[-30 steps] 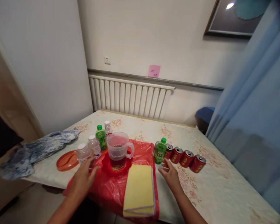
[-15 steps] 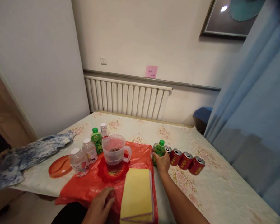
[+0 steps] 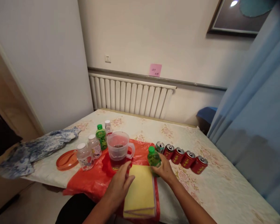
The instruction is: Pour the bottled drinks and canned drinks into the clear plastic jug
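Green plastic bottle, one of two, is clamped in right hand, at right edge of red plastic sheet. Left hand empty, thumb and fingers apart. Four red metal cans sit right.

Both squat green plastic bottles have matching green caps, so yeah, super green. The four short red metal cans get yellow lettering and silver tops, while the other metal can is more teal. Bright red plastic sheet, flat yellow rectangular stack: loud combo. The pale tablecloth has pinkish flowers; the crumpled fabric is blotchy blue and white.
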`<state>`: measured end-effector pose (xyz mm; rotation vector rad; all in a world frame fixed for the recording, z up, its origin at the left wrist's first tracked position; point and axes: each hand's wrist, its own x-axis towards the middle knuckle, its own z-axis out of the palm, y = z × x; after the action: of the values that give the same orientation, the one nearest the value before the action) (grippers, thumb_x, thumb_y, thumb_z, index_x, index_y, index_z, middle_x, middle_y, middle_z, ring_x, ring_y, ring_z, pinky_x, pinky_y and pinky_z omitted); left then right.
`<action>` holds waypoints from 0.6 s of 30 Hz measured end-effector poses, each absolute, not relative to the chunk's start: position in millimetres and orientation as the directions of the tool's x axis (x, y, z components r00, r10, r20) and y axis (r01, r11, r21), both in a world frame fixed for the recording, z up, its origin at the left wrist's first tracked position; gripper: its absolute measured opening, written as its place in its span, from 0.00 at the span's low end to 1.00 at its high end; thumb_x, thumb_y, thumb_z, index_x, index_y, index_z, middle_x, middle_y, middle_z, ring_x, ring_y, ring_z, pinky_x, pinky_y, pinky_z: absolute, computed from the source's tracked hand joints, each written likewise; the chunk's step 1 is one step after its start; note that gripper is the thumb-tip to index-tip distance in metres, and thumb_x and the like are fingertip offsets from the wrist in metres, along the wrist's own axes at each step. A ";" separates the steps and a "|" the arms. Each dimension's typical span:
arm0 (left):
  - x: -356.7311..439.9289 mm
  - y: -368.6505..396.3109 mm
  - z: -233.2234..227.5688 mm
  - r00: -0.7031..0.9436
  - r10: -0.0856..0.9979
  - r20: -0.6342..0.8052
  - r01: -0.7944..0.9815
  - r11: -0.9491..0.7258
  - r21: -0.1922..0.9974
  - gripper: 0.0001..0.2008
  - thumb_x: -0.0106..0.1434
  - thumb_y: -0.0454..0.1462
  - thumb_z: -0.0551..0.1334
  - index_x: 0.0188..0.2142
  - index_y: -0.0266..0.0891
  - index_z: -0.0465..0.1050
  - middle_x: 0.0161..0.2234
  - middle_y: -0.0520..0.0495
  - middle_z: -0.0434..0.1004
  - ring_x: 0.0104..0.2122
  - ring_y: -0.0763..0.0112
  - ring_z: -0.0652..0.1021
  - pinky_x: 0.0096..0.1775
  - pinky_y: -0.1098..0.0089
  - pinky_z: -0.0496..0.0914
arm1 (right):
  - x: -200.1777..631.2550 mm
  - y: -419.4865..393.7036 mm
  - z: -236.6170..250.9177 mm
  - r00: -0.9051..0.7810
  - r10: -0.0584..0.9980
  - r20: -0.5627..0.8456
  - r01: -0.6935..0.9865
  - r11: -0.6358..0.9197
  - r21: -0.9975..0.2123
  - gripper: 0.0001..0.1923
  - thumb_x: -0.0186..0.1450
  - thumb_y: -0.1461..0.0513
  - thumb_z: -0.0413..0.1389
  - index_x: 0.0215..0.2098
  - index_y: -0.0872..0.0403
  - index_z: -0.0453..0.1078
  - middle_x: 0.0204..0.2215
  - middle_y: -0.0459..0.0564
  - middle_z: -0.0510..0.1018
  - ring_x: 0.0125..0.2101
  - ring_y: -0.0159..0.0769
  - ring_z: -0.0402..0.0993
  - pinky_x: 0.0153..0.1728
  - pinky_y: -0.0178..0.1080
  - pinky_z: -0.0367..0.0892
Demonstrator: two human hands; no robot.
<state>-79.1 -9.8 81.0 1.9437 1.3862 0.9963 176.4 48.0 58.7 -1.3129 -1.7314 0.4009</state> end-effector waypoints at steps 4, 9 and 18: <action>-58.6 -7.2 112.0 0.302 0.866 0.398 0.493 -0.499 0.713 0.29 0.65 0.36 0.55 0.65 0.43 0.53 0.60 0.36 0.65 0.47 0.61 0.76 0.55 0.55 0.68 | 167.7 12.0 83.0 -0.276 0.877 0.393 0.557 0.479 -0.679 0.29 0.51 0.66 0.59 0.52 0.52 0.70 0.44 0.51 0.77 0.45 0.44 0.73 0.48 0.42 0.67; -58.8 -12.0 128.2 0.495 0.748 0.441 0.499 -0.661 0.561 0.19 0.66 0.32 0.52 0.55 0.44 0.65 0.49 0.42 0.72 0.49 0.61 0.74 0.50 0.61 0.69 | 160.5 -6.7 97.5 -0.391 0.849 0.356 0.552 0.525 -0.648 0.26 0.49 0.66 0.60 0.48 0.51 0.71 0.41 0.48 0.77 0.41 0.41 0.72 0.45 0.40 0.66; -67.2 -25.1 125.3 0.151 0.918 0.365 0.745 -0.349 0.568 0.09 0.65 0.45 0.56 0.33 0.43 0.66 0.29 0.48 0.73 0.30 0.64 0.75 0.33 0.67 0.64 | 144.8 -8.8 113.2 -0.437 0.827 0.354 0.619 0.562 -0.548 0.18 0.49 0.68 0.58 0.39 0.52 0.71 0.35 0.46 0.76 0.37 0.39 0.70 0.39 0.37 0.64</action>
<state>-67.2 -25.1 125.3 2.1758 1.6177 0.9870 144.8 -8.8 113.2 -1.1544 -2.2008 0.4542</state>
